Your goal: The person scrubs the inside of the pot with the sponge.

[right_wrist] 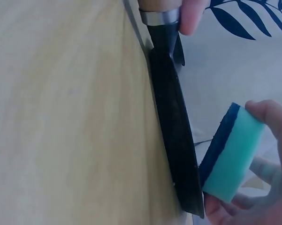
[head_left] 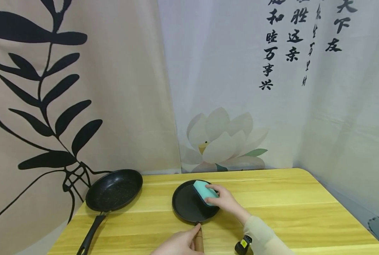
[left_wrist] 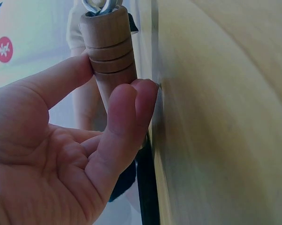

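A small flat black pan (head_left: 187,205) with a wooden handle (left_wrist: 113,51) lies on the table. My left hand (head_left: 180,242) grips that handle, thumb on one side and curled fingers on the other, as the left wrist view shows. In my right hand (head_left: 227,202) is a turquoise sponge (head_left: 205,191), pinched between thumb and fingers over the pan's right side. The sponge (right_wrist: 234,152) has a dark blue scouring layer, which faces the pan (right_wrist: 171,126); its lower corner is right at the pan's rim in the right wrist view.
A larger black frying pan (head_left: 116,189) sits at the table's left back, its black handle (head_left: 92,233) pointing toward me. The wooden table (head_left: 288,209) ends at a curtain (head_left: 135,88) behind. A dark device with a yellow label (head_left: 243,244) is at my right wrist.
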Demonstrator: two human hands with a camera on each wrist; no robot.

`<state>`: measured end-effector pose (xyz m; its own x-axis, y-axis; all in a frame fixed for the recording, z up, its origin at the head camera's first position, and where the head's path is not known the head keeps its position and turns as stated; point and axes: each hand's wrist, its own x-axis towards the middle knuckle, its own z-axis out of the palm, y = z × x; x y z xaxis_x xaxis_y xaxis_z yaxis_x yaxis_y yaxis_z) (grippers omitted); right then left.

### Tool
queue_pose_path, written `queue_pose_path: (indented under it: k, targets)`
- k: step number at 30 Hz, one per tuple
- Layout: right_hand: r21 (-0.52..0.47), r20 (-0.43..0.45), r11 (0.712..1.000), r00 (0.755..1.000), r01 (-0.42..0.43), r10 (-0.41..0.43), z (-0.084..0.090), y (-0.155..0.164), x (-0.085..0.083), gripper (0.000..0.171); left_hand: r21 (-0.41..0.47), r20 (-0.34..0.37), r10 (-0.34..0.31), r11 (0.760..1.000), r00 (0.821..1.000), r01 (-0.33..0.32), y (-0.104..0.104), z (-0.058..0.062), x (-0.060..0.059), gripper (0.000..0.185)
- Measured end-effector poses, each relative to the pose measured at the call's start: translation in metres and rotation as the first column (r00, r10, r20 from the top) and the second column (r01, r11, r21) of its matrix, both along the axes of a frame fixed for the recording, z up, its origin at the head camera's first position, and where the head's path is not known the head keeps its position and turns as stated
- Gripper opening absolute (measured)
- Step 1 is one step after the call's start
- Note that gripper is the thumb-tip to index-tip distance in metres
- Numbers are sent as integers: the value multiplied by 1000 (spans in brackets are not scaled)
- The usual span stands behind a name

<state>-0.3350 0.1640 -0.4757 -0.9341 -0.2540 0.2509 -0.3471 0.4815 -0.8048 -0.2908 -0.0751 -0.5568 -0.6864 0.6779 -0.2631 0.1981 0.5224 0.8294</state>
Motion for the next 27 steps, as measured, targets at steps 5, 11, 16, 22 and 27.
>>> queue_pose_path:
  k: [5,11,16,22,27]
  targets:
    - [-69,56,998,998,10,-6,-1,2,-1,54,-4,2,14,1000,1000,-14,0,-2,0,102]
    - [-172,130,985,992,27,-5,0,6,0,52,-36,-12,35,999,999,-35,2,16,11,101]
    - [-169,159,985,987,46,-19,0,11,1,52,-112,-49,27,993,998,-32,10,63,36,95]
    - [-157,190,983,980,90,-60,0,24,1,52,-121,-3,75,990,997,-75,30,107,54,84]
    - [-163,209,978,974,127,-91,3,38,1,51,-183,-60,52,981,997,-62,45,114,53,80]
